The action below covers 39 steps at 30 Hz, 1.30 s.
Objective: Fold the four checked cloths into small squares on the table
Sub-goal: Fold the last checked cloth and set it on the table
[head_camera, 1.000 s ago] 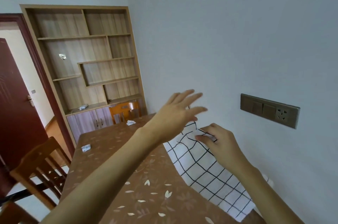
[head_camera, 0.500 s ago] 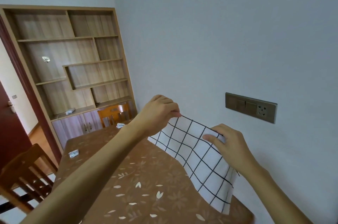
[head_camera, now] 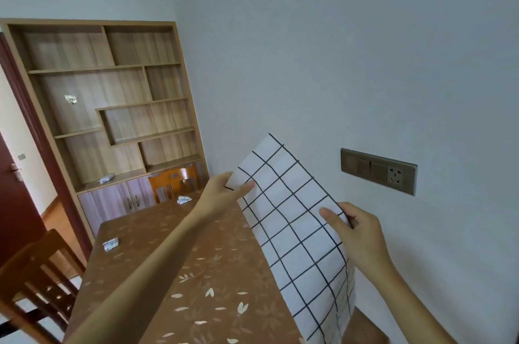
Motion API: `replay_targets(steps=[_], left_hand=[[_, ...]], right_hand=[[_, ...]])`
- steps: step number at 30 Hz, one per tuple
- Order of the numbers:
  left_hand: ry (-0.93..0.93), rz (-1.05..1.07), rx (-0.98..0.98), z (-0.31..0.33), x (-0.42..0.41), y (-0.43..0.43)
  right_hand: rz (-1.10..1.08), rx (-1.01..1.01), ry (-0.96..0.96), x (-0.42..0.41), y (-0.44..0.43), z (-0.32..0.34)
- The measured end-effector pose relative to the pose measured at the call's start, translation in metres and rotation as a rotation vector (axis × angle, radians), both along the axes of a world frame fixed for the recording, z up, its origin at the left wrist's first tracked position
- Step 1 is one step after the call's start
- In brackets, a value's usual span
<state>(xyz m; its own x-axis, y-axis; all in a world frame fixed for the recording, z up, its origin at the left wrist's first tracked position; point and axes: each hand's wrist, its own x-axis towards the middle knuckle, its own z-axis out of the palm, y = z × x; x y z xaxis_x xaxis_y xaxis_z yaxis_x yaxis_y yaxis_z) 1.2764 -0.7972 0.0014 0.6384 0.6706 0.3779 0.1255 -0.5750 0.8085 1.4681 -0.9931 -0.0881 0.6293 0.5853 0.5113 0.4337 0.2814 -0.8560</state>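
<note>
A white cloth with a black check [head_camera: 292, 234] hangs lifted above the right side of the brown flower-patterned table [head_camera: 196, 287]. My left hand [head_camera: 224, 189] pinches its far left edge. My right hand [head_camera: 356, 234] grips the right edge, thumb on the front face. The cloth's lower end droops towards the table's near right corner. Two small folded checked cloths lie on the table: one [head_camera: 111, 244] near the left edge, one [head_camera: 184, 199] at the far end.
A pale wall with a switch and socket panel [head_camera: 377, 170] runs close along the table's right side. A wooden chair [head_camera: 33, 282] stands at the left, another chair [head_camera: 174, 183] at the far end. Behind it is a wooden shelf unit [head_camera: 112, 107]; a dark red door [head_camera: 16, 197] is at far left.
My left hand, open above the cloth a second ago, has taken the cloth's far edge. Both hands have raised the cloth off the table and held it upright.
</note>
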Motion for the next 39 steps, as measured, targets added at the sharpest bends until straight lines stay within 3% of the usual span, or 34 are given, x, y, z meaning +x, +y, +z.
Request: replay_targets(steps=[6, 11, 16, 20, 27, 33, 39], left_hand=[[-0.144, -0.122, -0.016, 0.008, 0.009, -0.018], [-0.127, -0.142, 0.099, 0.017, 0.015, -0.028], [-0.129, -0.210, 0.077, 0.021, 0.014, -0.034], [-0.019, -0.204, 0.113, 0.018, 0.012, -0.025], [-0.095, -0.183, 0.117, 0.015, 0.017, -0.026], [-0.028, -0.270, 0.184, 0.020, 0.015, -0.031], [-0.123, -0.311, -0.036, 0.021, 0.012, -0.029]], right_hand=[[0.049, -0.075, -0.074, 0.003, -0.006, 0.008], [0.028, -0.030, -0.140, 0.003, -0.003, 0.033], [0.031, 0.011, -0.134, 0.003, -0.001, 0.048], [0.021, 0.060, -0.090, 0.006, -0.004, 0.051], [0.058, 0.000, -0.132, 0.012, -0.019, 0.059], [0.068, 0.010, -0.124, 0.022, -0.027, 0.064], [0.090, -0.009, -0.083, 0.030, -0.038, 0.070]])
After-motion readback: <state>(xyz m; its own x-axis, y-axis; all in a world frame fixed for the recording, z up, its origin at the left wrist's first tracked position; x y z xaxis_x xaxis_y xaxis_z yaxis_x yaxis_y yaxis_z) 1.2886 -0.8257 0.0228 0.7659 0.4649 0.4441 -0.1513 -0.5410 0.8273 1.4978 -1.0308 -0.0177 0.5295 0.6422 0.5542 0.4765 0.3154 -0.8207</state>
